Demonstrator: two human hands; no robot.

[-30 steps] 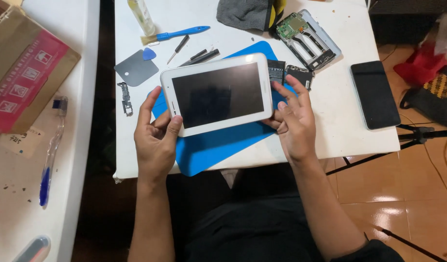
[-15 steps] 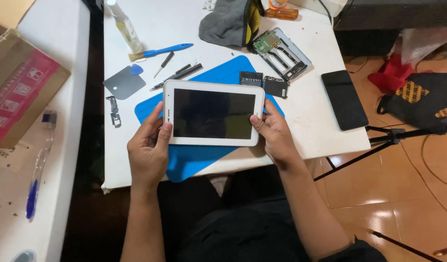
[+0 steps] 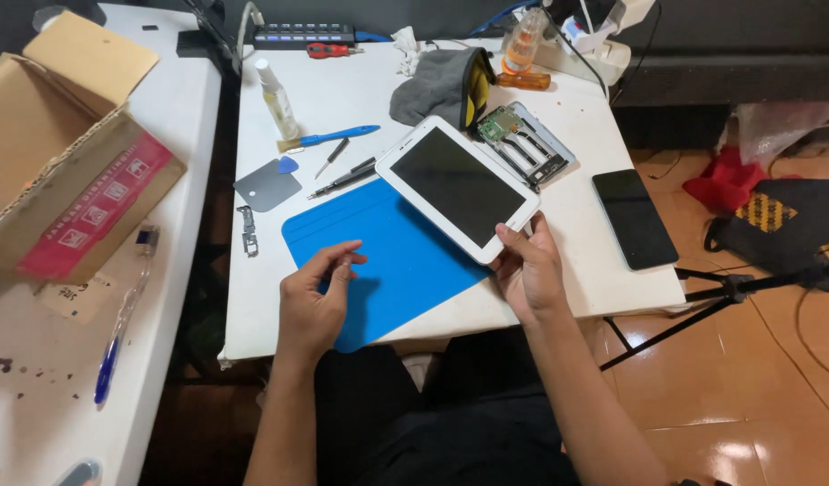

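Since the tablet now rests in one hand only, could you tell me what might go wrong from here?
1. The right hand grips the white tablet by one corner, tilted over the blue mat; it could slip.
2. Swinging it back might knock the opened circuit frame behind it.
3. The left hand is off the tablet, so nothing backs up that grip.

One white tablet [image 3: 457, 187], one black phone [image 3: 634, 219], one blue mat [image 3: 405, 261], one cardboard box [image 3: 63, 162], two pens [image 3: 329, 138].

Head view — steeply down, near table [image 3: 612, 270]
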